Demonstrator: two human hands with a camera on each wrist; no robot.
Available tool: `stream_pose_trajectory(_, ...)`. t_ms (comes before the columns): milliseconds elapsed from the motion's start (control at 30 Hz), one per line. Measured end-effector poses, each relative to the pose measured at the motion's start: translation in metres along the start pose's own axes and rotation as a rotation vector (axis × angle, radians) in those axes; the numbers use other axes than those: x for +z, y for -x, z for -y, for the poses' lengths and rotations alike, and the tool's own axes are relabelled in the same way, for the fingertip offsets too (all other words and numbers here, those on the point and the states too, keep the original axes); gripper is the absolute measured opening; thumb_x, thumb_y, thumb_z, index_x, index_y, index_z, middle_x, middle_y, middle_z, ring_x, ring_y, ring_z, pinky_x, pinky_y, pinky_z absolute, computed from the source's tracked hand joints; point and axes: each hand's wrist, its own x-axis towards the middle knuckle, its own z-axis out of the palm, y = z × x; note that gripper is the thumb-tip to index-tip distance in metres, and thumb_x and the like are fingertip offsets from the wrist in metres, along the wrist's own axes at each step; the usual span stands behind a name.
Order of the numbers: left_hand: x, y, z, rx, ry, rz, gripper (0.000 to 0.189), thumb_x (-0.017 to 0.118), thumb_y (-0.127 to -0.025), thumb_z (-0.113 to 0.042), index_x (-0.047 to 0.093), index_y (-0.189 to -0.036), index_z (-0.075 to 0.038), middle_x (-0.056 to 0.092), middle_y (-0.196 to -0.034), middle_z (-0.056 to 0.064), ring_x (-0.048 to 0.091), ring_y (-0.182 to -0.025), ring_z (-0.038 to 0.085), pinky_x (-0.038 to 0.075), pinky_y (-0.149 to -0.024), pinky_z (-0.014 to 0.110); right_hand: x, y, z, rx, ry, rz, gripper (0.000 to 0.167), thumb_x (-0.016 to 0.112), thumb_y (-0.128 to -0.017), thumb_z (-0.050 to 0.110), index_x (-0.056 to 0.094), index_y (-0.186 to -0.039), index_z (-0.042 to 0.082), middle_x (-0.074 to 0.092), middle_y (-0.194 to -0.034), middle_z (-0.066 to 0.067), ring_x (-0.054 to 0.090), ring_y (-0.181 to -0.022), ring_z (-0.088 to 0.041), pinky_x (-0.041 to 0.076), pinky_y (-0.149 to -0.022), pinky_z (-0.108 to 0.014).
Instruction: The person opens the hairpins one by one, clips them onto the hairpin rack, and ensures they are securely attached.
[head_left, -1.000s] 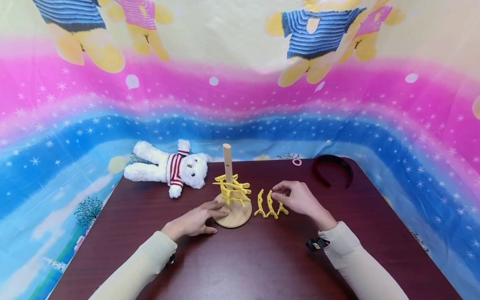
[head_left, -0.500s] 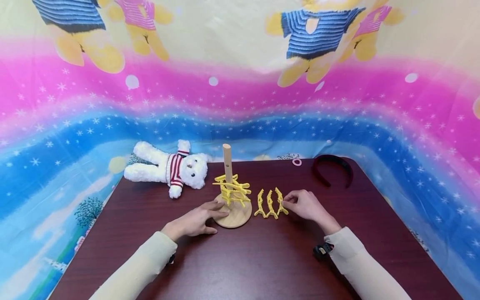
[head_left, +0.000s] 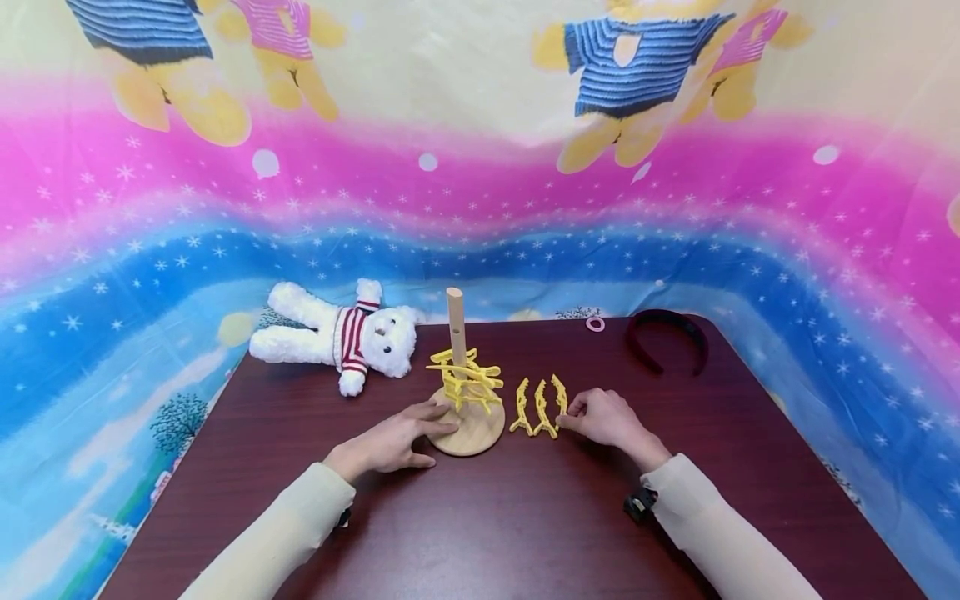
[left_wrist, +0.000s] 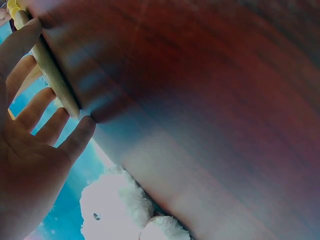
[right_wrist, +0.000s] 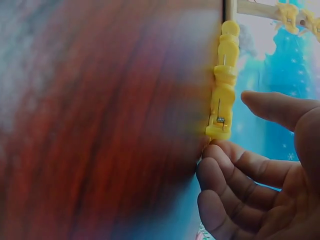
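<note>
A round wooden base (head_left: 472,440) carries an upright post (head_left: 456,321), and several yellow hair clips (head_left: 472,377) hang around the post's lower half. My left hand (head_left: 386,439) rests on the base's left side, fingers extended along its rim in the left wrist view. To the right of the stand lie three yellow hair clips (head_left: 542,408) side by side. At the rightmost clip (head_left: 559,392), the fingers of my right hand (head_left: 606,415) touch or nearly touch its lower end and partly hide it. In the right wrist view the thumb (right_wrist: 270,106) stands apart from the fingers.
A white teddy bear (head_left: 375,337) in a striped sweater lies at the back left. At the back right are a small pink ring (head_left: 595,324) and a dark red headband (head_left: 666,321). Printed cloth (head_left: 480,200) hangs behind the dark brown table (head_left: 480,533).
My right hand was over the rightmost clip, moved off to its right, then came slightly left and down to the clip's lower end. My left hand and the stand have stayed put.
</note>
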Motion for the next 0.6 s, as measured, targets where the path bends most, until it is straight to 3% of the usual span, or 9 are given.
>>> stream_pose_trajectory(400,0.0004,-0.0001,-0.0005,-0.001,0.010,-0.002,0.062,0.076,-0.088,-0.029,0.054,-0.145,-0.020,0.036,-0.161,0.012,0.032,-0.149,0.037,0.035,-0.118,0.051,-0.0062,0.0005,-0.0024,0.043,0.092,0.037,0.026,0.078,-0.083,0.044,0.069,-0.073,0.021,0.060,-0.064,0.005,0.052,-0.059,-0.015,0.039,-0.051,-0.030)
stream_pose_trajectory(600,0.0000,0.0001,-0.0005,-0.009,0.015,-0.001,0.062,0.077,-0.088,-0.028,0.054,-0.145,-0.020,0.036,-0.161,0.012,0.032,-0.149,0.037,0.035,-0.118,0.052,-0.0096,0.0016,-0.0024,0.076,0.098,0.045,0.037,0.079,-0.076,0.055,0.068,-0.076,0.020,0.059,-0.067,0.003,0.052,-0.062,-0.017,0.037,-0.052,-0.031)
